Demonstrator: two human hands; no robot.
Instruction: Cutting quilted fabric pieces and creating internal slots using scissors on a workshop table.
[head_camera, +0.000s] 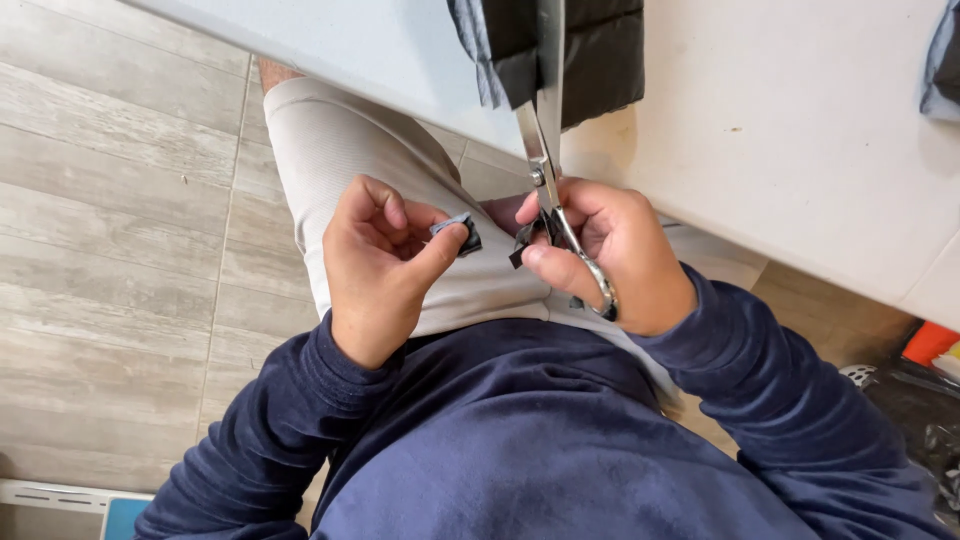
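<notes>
While pinching a small grey-black fabric scrap (457, 232), left hand (385, 265) sits beside right hand (610, 255) | right grips steel scissors (548, 150), blades pointing toward white counter's (780, 150) edge.

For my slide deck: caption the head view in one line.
Seen from above, the left hand pinches a small dark fabric scrap while the right hand holds metal scissors beside a white table.

left hand (375, 265) pinches grey scrap (458, 232) | right hand (610, 255) grips scissors (548, 150) and dark scrap (527, 240) | black fabric (570, 55) overhangs tabletop (780, 150)
</notes>
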